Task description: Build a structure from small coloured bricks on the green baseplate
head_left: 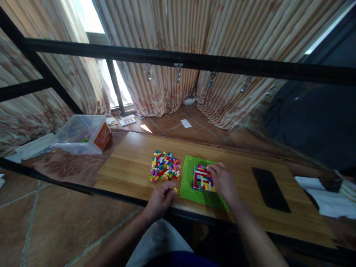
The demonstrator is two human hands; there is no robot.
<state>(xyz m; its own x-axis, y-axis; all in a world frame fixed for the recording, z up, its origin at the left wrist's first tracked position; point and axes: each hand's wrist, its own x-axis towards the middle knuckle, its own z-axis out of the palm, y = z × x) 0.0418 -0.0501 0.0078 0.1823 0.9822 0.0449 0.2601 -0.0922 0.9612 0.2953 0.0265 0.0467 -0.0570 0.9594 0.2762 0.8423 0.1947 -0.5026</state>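
Observation:
My left hand (160, 201) is closed near the table's front edge, with a small yellow toy brick (175, 189) pinched at its fingertips. A heap of loose toy bricks (165, 166) in many colours lies just beyond it. To the right, a green studded baseplate (187, 185) carries a squarish build of multicoloured bricks (203, 178). My right hand (223, 180) reaches over the baseplate, thumb and finger closed at the build's far right corner. A bit of yellow, seemingly another small brick, shows at those fingertips. This hand hides the build's right side and part of the baseplate.
The wooden table (130, 155) holds a black phone-like slab (271, 189) at right. A clear plastic box (83, 134) with an orange label stands beyond the left end. A black metal bar (167, 57) crosses in front of the curtains (178, 29). White papers (322, 196) lie off the right end.

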